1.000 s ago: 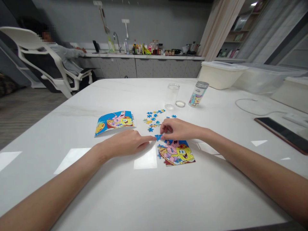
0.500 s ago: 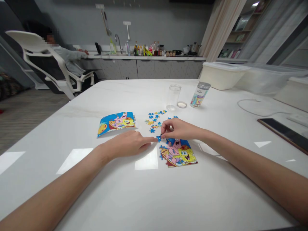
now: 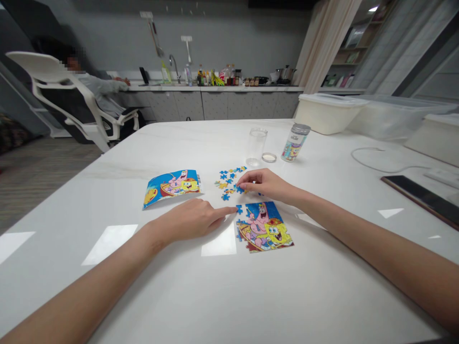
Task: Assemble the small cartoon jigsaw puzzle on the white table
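A partly joined cartoon jigsaw puzzle lies flat on the white table, its left edge ragged. My left hand rests to its left, index finger stretched out with the tip on a loose blue puzzle piece; the other fingers are loosely curled. Beyond the joined part, my right hand pinches a blue puzzle piece at the near side of the scattered pieces. Part of those pieces is hidden behind the right hand. A glossy picture sheet with the same cartoon lies left of the pieces, curved upward.
Behind the pieces stand a clear jar, its lid and a printed canister. To the right are a phone, a cable and storage boxes. A person sits in a white chair at the far left.
My right hand has moved away from the puzzle's top edge to the scattered pieces. My left fingertip stays at the loose blue piece. The view has shifted slightly.
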Available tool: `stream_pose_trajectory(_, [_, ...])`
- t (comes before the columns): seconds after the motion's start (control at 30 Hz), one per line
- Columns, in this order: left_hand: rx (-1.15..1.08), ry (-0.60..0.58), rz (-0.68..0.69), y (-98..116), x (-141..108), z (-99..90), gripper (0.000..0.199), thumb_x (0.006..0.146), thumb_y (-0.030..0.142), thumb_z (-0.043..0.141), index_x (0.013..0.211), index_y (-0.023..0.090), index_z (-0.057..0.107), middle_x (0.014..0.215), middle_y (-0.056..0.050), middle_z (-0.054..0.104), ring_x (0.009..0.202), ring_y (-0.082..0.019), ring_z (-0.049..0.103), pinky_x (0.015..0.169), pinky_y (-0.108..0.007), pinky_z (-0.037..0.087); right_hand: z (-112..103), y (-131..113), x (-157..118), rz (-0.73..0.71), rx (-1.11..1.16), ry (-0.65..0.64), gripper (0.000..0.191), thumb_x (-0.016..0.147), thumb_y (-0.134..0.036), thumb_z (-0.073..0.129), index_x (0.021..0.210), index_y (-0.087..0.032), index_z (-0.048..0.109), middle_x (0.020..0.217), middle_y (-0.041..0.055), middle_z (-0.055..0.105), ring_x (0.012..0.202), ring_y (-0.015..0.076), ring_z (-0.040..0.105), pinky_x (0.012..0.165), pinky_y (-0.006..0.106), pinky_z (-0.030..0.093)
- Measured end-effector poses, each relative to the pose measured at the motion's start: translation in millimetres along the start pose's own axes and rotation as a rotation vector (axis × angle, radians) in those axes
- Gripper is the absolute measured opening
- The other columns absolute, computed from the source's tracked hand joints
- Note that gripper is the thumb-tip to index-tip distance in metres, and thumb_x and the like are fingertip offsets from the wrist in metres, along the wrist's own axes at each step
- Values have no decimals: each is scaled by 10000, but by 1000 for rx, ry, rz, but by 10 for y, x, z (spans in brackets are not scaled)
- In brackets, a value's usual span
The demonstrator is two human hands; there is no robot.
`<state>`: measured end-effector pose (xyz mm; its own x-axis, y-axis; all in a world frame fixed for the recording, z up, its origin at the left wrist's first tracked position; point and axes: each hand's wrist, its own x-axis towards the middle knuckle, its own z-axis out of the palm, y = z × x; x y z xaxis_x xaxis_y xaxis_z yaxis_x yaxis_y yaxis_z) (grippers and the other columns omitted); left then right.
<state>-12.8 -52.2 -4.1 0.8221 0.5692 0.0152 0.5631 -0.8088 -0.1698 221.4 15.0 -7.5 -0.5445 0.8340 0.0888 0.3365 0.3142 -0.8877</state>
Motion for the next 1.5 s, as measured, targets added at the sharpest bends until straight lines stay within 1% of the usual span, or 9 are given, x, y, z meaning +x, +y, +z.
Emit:
stream_pose_trajectory(0.2, [-45,5,-15,-7,-1,-15,426,957,211,341,1338,247,530,462,44,462,390,-114,401,444,-238,275,-87,169,42,-42,-65,259,213,797,-343,597,877,-174,699,839,52,683,673,136,543,607,298,414])
stream_pose_trajectory(0.27, [-56,-1,3,-14,-2,-3,444,952,187,339,1344,279,525,472,40,479,391,-115,393,454,-240,281,-96,227,48,-50,-53,355,215,787,-348,593,860,-169,689,829,53,674,684,147,554,604,298,410])
stream_pose_trajectory(0.33, [-61,-6,7,-22,-3,16,457,941,175,350,1346,295,524,502,26,517,419,-125,432,466,-246,292,-95,269,54,-49,-25,405,231,780,-364,581,865,-173,679,790,41,652,691,156,550,581,287,400])
stream_pose_trajectory(0.47, [-76,-18,-24,-25,-8,52,429,938,202,349,1313,264,549,540,3,571,485,-163,508,481,-265,323,-89,307,64,-56,29,388,233,756,-369,581,861,-172,648,739,19,600,641,138,509,522,256,364])
stream_pose_trajectory(0.67, [-92,-24,-71,-11,-10,66,340,966,255,314,1113,200,615,526,-4,554,501,-166,521,478,-267,319,-90,303,67,-86,135,387,208,699,-309,549,852,-175,591,694,-14,515,607,121,463,507,241,349])
stream_pose_trajectory(0.93, [-94,55,-63,-18,-5,84,346,975,275,289,1118,186,591,516,7,537,473,-145,511,464,-253,324,-97,301,77,-93,188,394,299,535,-191,443,801,-182,580,700,-13,489,597,120,430,504,240,325])
stream_pose_trajectory(1.07, [-94,65,-65,-16,4,75,345,970,268,291,1133,179,582,495,21,515,452,-138,499,457,-247,320,-100,308,66,-98,185,389,279,551,-202,448,801,-191,572,687,-20,465,606,129,422,517,245,316])
stream_pose_trajectory(1.27, [-105,-1,-87,-11,2,57,346,963,266,300,1136,194,592,524,-2,555,479,-154,516,463,-254,309,-102,323,85,-149,177,387,254,558,-228,494,801,-189,559,718,-13,472,690,152,453,600,270,348])
stream_pose_trajectory(1.5, [-119,40,-88,-12,-5,62,321,963,275,315,1108,190,589,510,11,534,477,-146,521,460,-250,317,-99,339,90,-158,180,406,329,542,-210,494,870,-206,516,742,-17,443,731,163,454,627,278,358])
